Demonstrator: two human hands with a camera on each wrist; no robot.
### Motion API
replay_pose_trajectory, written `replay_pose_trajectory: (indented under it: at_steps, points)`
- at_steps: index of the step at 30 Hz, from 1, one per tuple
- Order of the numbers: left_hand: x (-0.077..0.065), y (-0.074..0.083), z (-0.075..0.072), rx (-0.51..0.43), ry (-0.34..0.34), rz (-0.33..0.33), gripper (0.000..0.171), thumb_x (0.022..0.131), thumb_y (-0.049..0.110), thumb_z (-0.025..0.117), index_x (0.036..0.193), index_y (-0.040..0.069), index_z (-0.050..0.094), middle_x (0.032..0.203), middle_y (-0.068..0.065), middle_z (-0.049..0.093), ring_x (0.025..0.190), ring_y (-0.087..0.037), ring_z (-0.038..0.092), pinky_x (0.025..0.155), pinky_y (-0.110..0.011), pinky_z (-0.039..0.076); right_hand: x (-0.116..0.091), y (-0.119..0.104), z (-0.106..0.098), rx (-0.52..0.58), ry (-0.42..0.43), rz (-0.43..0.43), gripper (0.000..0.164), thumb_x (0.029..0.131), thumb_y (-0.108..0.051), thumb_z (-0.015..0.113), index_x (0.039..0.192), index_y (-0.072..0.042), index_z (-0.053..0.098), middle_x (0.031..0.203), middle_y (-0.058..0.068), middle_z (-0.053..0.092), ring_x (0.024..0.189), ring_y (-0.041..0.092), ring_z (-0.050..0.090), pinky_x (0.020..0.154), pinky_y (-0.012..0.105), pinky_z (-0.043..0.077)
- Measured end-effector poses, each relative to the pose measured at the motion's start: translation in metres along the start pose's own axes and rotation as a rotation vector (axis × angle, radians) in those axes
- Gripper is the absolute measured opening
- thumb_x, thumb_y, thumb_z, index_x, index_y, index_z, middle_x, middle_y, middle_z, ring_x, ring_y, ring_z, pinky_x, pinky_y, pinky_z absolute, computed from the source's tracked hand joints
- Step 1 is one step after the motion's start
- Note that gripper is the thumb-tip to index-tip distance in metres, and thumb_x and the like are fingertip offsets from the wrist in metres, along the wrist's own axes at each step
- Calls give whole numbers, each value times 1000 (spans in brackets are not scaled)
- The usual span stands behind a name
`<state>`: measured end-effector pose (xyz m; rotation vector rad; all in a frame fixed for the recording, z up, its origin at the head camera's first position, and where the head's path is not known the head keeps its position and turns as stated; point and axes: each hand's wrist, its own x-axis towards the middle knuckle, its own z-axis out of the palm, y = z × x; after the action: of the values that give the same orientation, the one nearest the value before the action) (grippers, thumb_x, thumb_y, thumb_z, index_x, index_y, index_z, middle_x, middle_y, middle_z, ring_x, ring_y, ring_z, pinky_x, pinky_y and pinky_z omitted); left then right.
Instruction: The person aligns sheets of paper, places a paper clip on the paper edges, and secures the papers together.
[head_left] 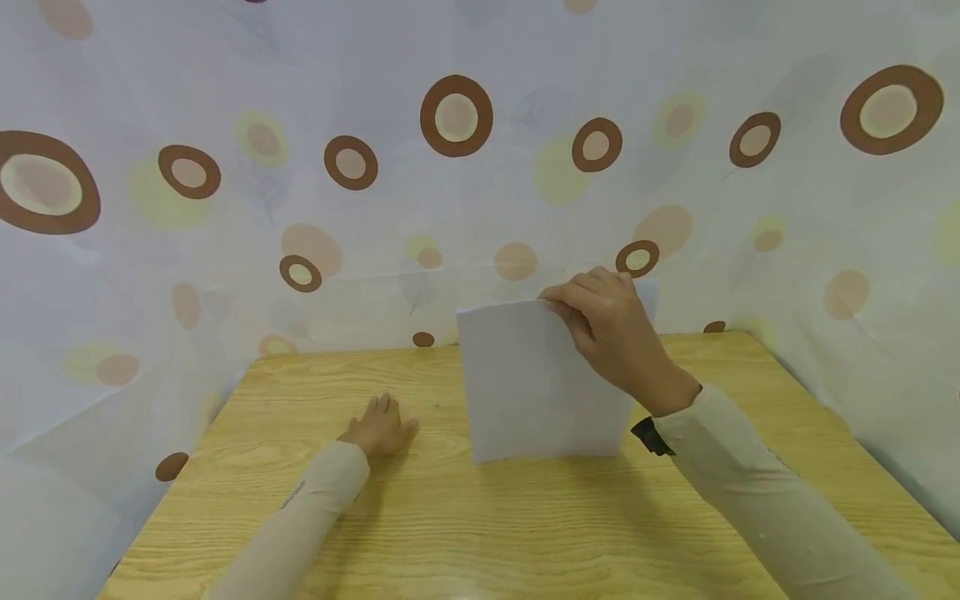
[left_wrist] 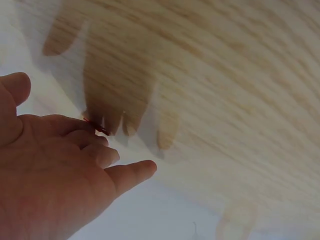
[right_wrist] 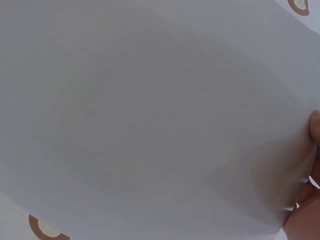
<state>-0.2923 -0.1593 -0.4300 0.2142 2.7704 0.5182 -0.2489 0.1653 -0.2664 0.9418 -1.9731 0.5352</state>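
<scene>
A plain white sheet of paper point(head_left: 540, 379) hangs upright above the wooden table, a little right of centre. My right hand point(head_left: 611, 333) pinches its top edge between thumb and fingers. In the right wrist view the paper point(right_wrist: 160, 110) fills most of the picture, and part of the right hand point(right_wrist: 305, 215) shows at its right edge. To the left of the paper, my left hand point(head_left: 378, 427) is low over the table with its fingers spread. The left wrist view shows the left hand point(left_wrist: 55, 165) palm-on, fingers loosely extended; a small dark red mark point(left_wrist: 96, 127) by its fingertips is unclear.
The light wooden table point(head_left: 465, 533) runs back to a pale curtain-like sheet point(head_left: 510, 217) patterned with brown rings and dots. This sheet also closes off the left and right sides. A dark strap point(head_left: 651, 437) is at the right wrist.
</scene>
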Motion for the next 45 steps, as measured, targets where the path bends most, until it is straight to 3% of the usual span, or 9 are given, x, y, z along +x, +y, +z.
replay_pose_trajectory:
  at_steps: [7,16,30,36,41,45]
  points:
    - [-5,0,4,-5,-22,-7,76,103,41,39,148,-11,7,156,-28,-1,143,-44,-3,107,-71,4,-1,-1,0,4,-1,4,8,86,-3,69,93,-7,72,76,3,65,71,20,51,67,35,27]
    - [-22,8,14,38,-30,-1,79,101,44,42,149,-8,8,157,-25,-1,144,-42,0,108,-69,5,-2,-1,0,5,7,3,8,87,-4,69,92,-8,72,75,3,66,69,18,52,69,35,31]
    - [-59,18,45,137,4,71,81,99,52,40,148,-8,17,157,-24,9,143,-44,8,105,-72,15,-5,-1,0,16,-6,23,8,87,-5,68,94,-8,72,77,3,66,72,19,53,71,37,32]
    - [-76,24,56,186,7,142,83,97,57,38,148,-7,23,157,-22,13,143,-44,12,103,-72,20,-5,-1,-1,13,-3,28,8,87,-3,69,94,-7,72,76,4,66,72,19,53,70,37,32]
    - [-92,36,58,240,-10,204,83,96,59,38,147,-6,27,156,-22,19,142,-44,18,102,-71,24,-4,0,-2,17,0,32,8,87,-3,68,94,-6,71,77,4,66,73,20,52,70,37,33]
    - [-101,45,57,258,-33,215,82,96,59,39,147,-5,29,155,-21,22,141,-44,21,102,-70,26,-5,1,-2,21,-3,39,9,87,-4,68,95,-6,72,77,4,66,73,19,52,71,38,33]
